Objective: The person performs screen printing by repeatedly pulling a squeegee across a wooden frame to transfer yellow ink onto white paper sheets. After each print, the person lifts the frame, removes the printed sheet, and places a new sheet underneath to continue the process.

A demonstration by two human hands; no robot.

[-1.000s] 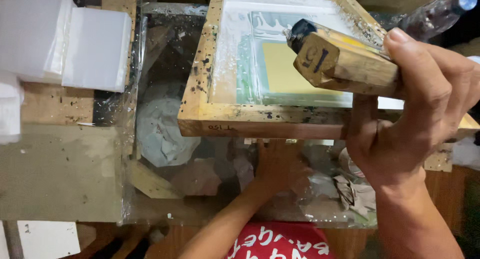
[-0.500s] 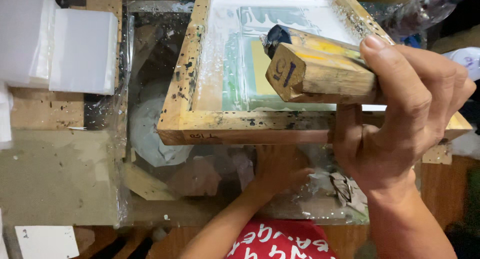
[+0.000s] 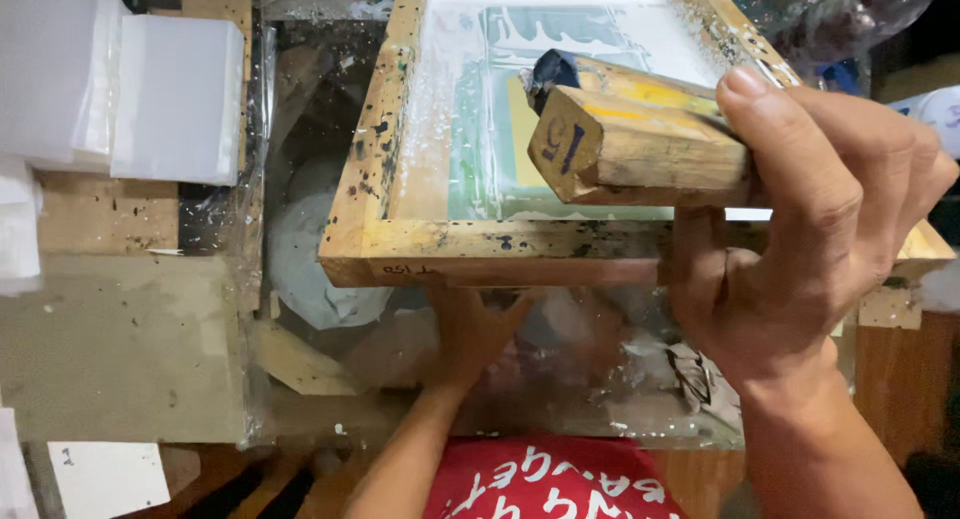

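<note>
Squeegee is sitting clamped in the right hand at three o'clock, over the raised screen frame; the left hand is reaching beneath, its grip hidden. Printing looks unfinished.

Views: a single one, from the camera worn on the person's head
Direction: it looks steeply down over the chest, whose red shirt fills the bottom edge
Nearness: close; the right hand and the wooden squeegee loom large at the right
Middle: the wooden screen frame sits high and centre, its top cut off by the upper edge
Left hand: lower, under the frame's near rail
Left side: white sheets on the bench
Shared ground: nothing, as no second view exists
</note>
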